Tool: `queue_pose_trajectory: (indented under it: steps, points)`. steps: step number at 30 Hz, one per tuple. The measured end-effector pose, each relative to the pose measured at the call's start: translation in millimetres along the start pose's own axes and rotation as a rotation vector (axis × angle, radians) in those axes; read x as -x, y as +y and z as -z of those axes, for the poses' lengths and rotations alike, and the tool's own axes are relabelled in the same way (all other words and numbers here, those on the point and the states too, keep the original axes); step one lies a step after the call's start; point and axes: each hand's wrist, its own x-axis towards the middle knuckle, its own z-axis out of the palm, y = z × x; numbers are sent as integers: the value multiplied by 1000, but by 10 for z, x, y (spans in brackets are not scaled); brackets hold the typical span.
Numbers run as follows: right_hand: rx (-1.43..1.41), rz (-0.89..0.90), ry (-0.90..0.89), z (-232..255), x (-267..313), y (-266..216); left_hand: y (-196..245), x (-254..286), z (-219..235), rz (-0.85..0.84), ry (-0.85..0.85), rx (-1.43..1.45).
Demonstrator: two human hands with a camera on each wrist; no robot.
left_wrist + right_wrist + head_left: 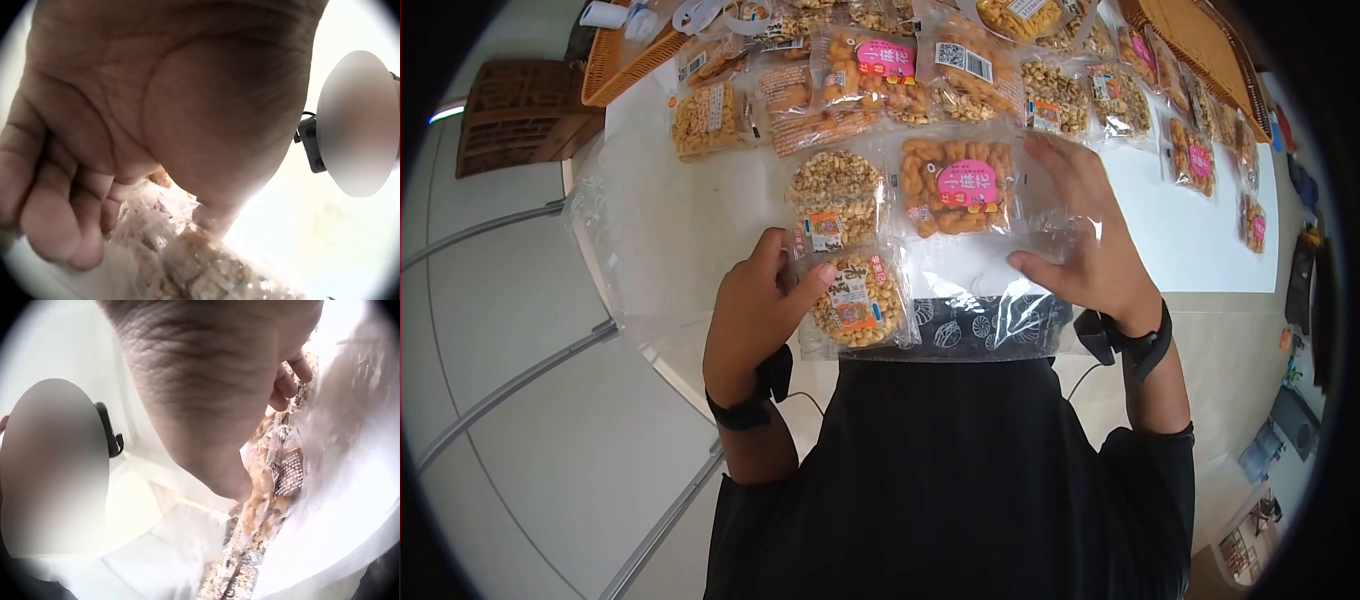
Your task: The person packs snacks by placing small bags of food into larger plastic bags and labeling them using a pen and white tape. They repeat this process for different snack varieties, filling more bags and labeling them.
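A clear plastic bag (pixel 1040 335) lies in front of the torso. In its area are an upper round grain snack pack (pixel 840 195), a lower round grain pack (pixel 865 300) and a pink-labelled twist snack pack (pixel 960 185); whether all are inside is unclear. The left hand (pixel 762 310) pinches the lower round pack at its left edge, thumb on top; in the left wrist view the other fingers (pixel 56 215) are loosely bent. The right hand (pixel 1095 235) rests at the bag's right side, thumb and fingers spread. Plastic overlaps part of it.
More snack packs (pixel 795 100) cover the far part of the white table (pixel 1220 255). One wicker basket (pixel 635 65) stands at the far left, another wicker basket (pixel 1200 50) at the far right. Loose clear plastic (pixel 630 250) spreads left of the left hand.
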Motion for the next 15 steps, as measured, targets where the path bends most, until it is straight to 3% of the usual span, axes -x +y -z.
queue_pose_trajectory:
  steps: [5,15]
  points:
    - [234,46,6,-240,-158,-93,62,35,-17,-4,25,-68]
    - [147,-30,80,-366,-158,-86,79,48,-32,-21,37,-62]
